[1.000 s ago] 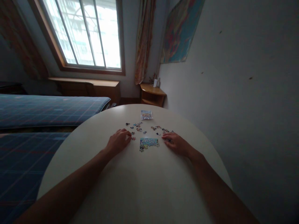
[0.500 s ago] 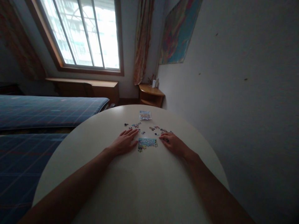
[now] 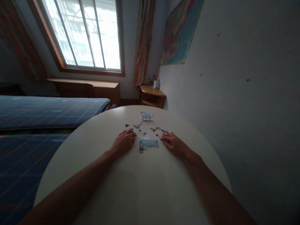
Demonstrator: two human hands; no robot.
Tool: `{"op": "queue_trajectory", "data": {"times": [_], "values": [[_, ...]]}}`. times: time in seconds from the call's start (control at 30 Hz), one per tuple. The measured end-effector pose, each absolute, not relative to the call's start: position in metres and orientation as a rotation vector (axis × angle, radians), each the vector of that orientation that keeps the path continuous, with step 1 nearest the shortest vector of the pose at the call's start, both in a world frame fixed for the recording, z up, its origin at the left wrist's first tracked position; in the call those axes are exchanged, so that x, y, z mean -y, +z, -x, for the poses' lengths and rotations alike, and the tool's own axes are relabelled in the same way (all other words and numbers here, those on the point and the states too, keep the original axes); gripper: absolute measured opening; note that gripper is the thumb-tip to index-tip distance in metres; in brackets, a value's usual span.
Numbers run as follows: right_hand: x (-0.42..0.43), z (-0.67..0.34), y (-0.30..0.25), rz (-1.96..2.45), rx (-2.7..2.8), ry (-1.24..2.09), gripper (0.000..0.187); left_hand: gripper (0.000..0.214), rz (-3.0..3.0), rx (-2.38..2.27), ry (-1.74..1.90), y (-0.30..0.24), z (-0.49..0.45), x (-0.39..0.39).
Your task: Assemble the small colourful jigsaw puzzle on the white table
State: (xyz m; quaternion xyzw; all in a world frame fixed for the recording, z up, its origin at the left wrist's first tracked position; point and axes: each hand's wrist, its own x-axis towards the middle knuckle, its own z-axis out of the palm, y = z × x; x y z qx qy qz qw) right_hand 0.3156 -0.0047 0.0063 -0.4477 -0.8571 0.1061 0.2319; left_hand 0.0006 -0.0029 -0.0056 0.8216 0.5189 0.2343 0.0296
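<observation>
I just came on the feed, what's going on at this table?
A person has both hands on a round white table, around a partly assembled jigsaw. The left hand is left of it; the right hand is right of it, by some loose pieces. I can't tell whether either holds a piece. A small picture packet lies farther back.

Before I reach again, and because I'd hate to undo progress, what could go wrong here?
The left hand sits close beside the partly assembled jigsaw puzzle, so a sideways brush might shift it or loosen its ragged lower edge. The right hand lies by loose jigsaw pieces; a careless sweep could scatter them.
</observation>
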Motion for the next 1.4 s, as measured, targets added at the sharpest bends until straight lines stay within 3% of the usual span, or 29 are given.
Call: {"op": "queue_trajectory", "data": {"times": [0.97,1.4], "values": [[0.002,-0.321,0.004,1.218,2.344,0.33,0.028,0.023,-2.158,-1.486,1.025,0.003,0.008,0.0],[0.0,-0.324,0.003,1.245,2.366,0.354,0.037,0.022,-2.337,-1.643,0.805,0.0,0.017,0.005]]}}
